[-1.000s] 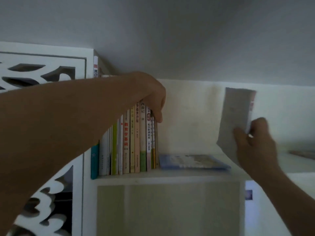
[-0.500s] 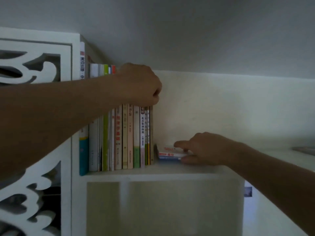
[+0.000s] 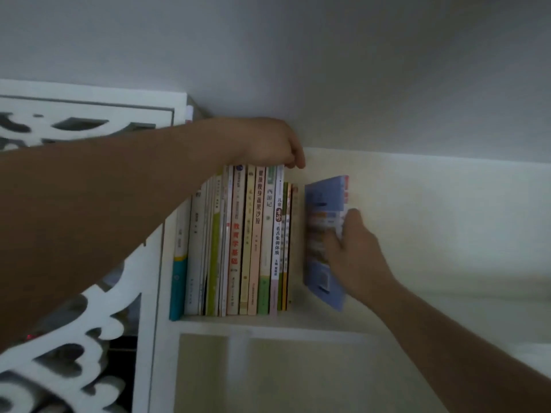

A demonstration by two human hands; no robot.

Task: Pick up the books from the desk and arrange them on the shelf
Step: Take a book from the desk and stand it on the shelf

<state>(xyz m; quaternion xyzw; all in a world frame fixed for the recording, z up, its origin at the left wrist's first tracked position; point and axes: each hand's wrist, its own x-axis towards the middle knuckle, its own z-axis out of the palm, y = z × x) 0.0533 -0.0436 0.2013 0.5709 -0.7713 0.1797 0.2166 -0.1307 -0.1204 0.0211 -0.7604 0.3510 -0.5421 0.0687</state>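
Left hand (image 3: 269, 143), fingers curled, grips the upright book row's (image 3: 253, 242) tops; right hand (image 3: 354, 251) at three o'clock holds a blue book (image 3: 323, 234) upright.

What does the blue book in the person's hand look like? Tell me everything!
The blue book is thin, with a soft-looking pale blue cover, orange and white patches and a red strip at its top right corner. It stands upright, slightly tilted, just right of the row of books, with a gap between. The right hand grips its right edge. It looks blurry.
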